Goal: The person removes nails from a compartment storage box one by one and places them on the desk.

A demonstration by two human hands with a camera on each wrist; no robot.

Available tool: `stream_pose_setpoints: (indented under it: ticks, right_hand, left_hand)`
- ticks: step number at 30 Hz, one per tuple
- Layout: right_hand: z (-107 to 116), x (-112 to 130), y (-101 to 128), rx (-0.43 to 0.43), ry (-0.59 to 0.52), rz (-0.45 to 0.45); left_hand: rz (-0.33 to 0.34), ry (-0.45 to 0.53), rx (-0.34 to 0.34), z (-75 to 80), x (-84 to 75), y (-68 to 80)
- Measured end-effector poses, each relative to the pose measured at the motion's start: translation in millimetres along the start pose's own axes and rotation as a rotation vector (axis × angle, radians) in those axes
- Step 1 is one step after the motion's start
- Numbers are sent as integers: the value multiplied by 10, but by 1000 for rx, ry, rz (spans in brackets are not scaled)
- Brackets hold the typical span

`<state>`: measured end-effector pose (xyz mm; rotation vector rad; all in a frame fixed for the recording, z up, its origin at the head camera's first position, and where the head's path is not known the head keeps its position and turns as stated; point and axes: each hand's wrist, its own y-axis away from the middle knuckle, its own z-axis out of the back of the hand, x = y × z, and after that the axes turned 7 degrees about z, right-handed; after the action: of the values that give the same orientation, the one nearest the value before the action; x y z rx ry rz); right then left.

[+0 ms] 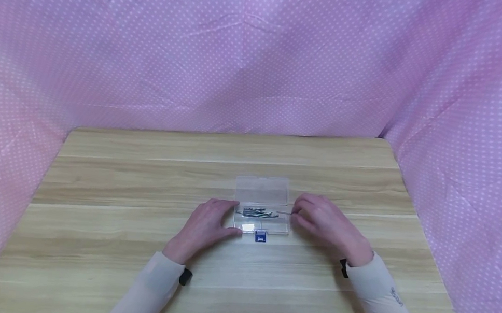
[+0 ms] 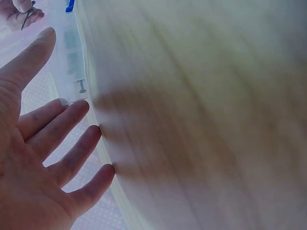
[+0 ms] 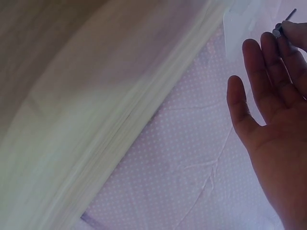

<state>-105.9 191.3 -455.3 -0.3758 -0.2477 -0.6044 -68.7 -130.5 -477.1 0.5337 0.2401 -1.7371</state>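
R hand (image 1: 323, 220) has a nail (image 3: 290, 15) pinched btwn thumb and fingertips, at the R end of the clear box (image 1: 276, 232); in the head view its shank points L over the rim, can't tell if the tip touches anything. L hand (image 1: 208, 224) isn't clenched: fingers spread and fairly straight, thumb by the front L corner, index by the back L corner, prob. just steadying. Box sits on the table (image 1: 121, 214) w/ lid (image 1: 262, 190) laid back and blue tab (image 1: 260, 236) out front. More nails (image 1: 258, 213) lie loose and crisscrossed in its back part. Handling, my guess: each nail is light, stiff, thin metal, smooth enough to roll or twist in a loose pinch, and the tip may prick. Best hold is mid-shank or just below the head, thumb vs. index, w/ the tip kept off the skin. Loose ones may snag on each other, so lift one end first & slide it free. Box looks like thin hard plastic: light, so it'd skid if bumped, and brittle at hinge + tab. Hold it low by the end walls, L end esp., w/ light pressure; don't pull on lid or tab.
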Motion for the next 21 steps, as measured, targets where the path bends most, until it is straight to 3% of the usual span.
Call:
stream_pose_setpoints:
  ticks: [21]
  right_hand:
    - [74,-190,147,7,32,-86]
  left_hand:
    - [20,14,22,10,7,17]
